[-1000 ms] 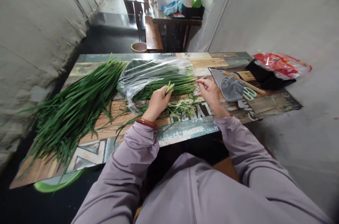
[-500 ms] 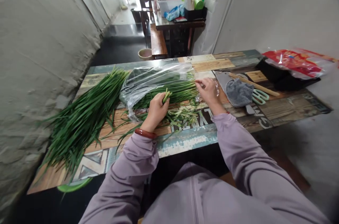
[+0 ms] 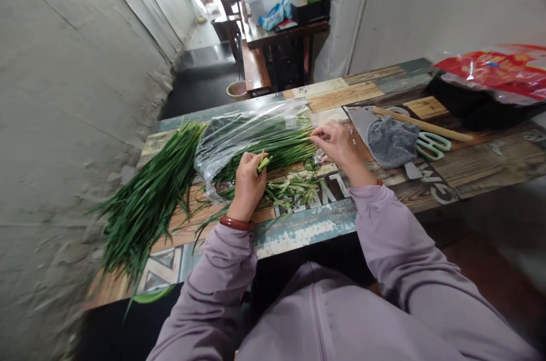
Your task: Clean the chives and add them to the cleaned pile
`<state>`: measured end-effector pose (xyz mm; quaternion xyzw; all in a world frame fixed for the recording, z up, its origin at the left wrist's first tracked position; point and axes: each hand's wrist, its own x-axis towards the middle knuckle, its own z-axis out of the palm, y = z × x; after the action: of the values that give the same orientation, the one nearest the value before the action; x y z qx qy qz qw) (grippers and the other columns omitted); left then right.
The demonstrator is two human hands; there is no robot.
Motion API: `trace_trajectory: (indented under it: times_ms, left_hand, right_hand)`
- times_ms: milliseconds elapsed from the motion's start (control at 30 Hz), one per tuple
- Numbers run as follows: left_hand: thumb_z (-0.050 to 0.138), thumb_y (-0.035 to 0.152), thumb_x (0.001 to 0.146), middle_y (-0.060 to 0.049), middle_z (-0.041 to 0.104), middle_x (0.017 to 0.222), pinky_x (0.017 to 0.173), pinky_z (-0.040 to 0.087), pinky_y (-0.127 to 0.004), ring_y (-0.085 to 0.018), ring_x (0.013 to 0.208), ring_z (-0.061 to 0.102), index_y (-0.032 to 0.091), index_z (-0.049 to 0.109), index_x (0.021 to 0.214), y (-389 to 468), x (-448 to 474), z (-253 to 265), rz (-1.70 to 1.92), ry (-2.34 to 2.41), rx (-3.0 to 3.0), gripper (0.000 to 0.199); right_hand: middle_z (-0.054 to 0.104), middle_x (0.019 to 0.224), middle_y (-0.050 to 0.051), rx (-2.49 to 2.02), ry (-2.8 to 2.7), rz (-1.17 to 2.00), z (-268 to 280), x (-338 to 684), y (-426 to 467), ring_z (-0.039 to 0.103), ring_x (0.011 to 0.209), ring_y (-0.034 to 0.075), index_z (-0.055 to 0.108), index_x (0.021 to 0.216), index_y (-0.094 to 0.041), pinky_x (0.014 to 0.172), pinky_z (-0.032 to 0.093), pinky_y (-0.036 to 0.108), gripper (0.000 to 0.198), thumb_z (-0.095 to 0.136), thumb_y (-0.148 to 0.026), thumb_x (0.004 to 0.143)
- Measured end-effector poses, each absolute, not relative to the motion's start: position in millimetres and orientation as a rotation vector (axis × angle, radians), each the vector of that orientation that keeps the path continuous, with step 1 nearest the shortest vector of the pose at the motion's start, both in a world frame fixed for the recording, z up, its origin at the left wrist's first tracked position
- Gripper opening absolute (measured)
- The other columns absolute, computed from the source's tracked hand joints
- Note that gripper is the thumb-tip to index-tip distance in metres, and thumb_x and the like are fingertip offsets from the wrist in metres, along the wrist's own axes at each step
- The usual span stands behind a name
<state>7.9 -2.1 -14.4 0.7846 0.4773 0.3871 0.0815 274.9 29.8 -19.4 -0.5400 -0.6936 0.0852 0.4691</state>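
My left hand [image 3: 249,182] is closed around a few garlic chives, their pale ends [image 3: 263,162] sticking out above the fingers. To its right, my right hand [image 3: 335,145] pinches at the stem ends of the chive bundle [image 3: 285,145], which lies partly inside a clear plastic bag [image 3: 209,148]. Trimmed chive scraps [image 3: 294,190] are scattered on the table in front of the bag. A large pile of long green chives [image 3: 157,190] rests at the left, its leaf tips hanging over the table's near edge.
The wood-patterned table [image 3: 482,162] runs along a wall. On its right lie a cleaver [image 3: 359,119], a grey cloth [image 3: 392,142], wooden chopsticks [image 3: 430,125], green-handled scissors [image 3: 435,145] and a red plastic package [image 3: 499,68]. Beyond stand a bench [image 3: 255,68] and another loaded table [image 3: 290,34].
The view has shifted and tilted slightly. My right hand's fingertips have drawn together at the stem ends, and my left hand has turned a little, still holding its chives.
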Motion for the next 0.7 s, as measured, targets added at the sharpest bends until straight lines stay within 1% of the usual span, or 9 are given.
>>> trace_trajectory:
  times_ms: [167,300,400,500,567,633,700]
  left_hand:
    - [0.045,0.024,0.097,-0.006,0.061,0.093,0.082,0.048,-0.029,-0.017,0.091,0.059,0.019,0.068,0.101,-5.6,16.9,6.4,1.260,1.503,2.311,0.023]
    - [0.043,0.032,0.100,-0.008,0.065,0.100,0.093,0.047,-0.033,-0.019,0.100,0.059,0.019,0.069,0.100,-3.9,32.5,24.0,1.359,1.471,2.299,0.029]
    - [0.042,0.034,0.101,-0.009,0.068,0.106,0.098,0.045,-0.035,-0.020,0.105,0.060,0.018,0.069,0.099,-0.8,41.6,24.0,1.369,1.389,2.296,0.031]
    - [0.041,0.036,0.101,-0.010,0.069,0.107,0.099,0.046,-0.036,-0.020,0.106,0.061,0.017,0.068,0.100,0.2,45.4,15.6,1.377,1.384,2.255,0.033]
    - [0.040,0.037,0.102,-0.010,0.070,0.108,0.100,0.046,-0.037,-0.019,0.108,0.061,0.018,0.068,0.101,-0.7,45.8,9.3,1.378,1.417,2.235,0.034]
    - [0.039,0.038,0.102,-0.010,0.070,0.108,0.101,0.046,-0.037,-0.019,0.109,0.061,0.018,0.068,0.102,-2.3,45.8,4.8,1.381,1.412,2.241,0.035]
    - [0.040,0.036,0.101,-0.010,0.069,0.110,0.102,0.047,-0.038,-0.019,0.111,0.061,0.018,0.067,0.104,-3.8,45.9,2.7,1.385,1.380,2.266,0.033]
  right_hand:
    - [0.067,0.082,0.004,-1.191,-1.650,0.196,-9.2,272.3,23.7,0.062,0.086,0.021,0.069,0.077,-0.022,0.081,0.048,0.035,0.016,0.060,-0.028,0.090]
    - [0.069,0.093,0.005,-1.155,-1.661,0.109,-1.7,269.2,19.0,0.061,0.096,0.024,0.069,0.080,-0.024,0.090,0.046,0.040,0.016,0.060,-0.031,0.091]
    - [0.070,0.099,0.004,-1.134,-1.698,0.064,6.6,266.5,13.8,0.060,0.101,0.024,0.068,0.078,-0.025,0.095,0.043,0.043,0.016,0.061,-0.033,0.090]
    - [0.071,0.099,0.004,-1.069,-1.705,0.118,12.2,263.0,8.7,0.062,0.101,0.024,0.068,0.078,-0.025,0.097,0.044,0.043,0.015,0.062,-0.031,0.090]
    - [0.071,0.093,0.003,-1.031,-1.677,0.252,11.7,260.2,6.6,0.065,0.094,0.022,0.068,0.080,-0.025,0.091,0.049,0.041,0.014,0.061,-0.031,0.090]
    - [0.072,0.083,0.002,-1.018,-1.620,0.461,8.7,257.7,5.6,0.067,0.080,0.019,0.068,0.085,-0.024,0.078,0.054,0.036,0.014,0.059,-0.032,0.090]
    - [0.071,0.076,0.001,-1.022,-1.562,0.635,6.0,256.6,5.2,0.068,0.070,0.018,0.069,0.089,-0.023,0.068,0.055,0.033,0.015,0.058,-0.034,0.090]
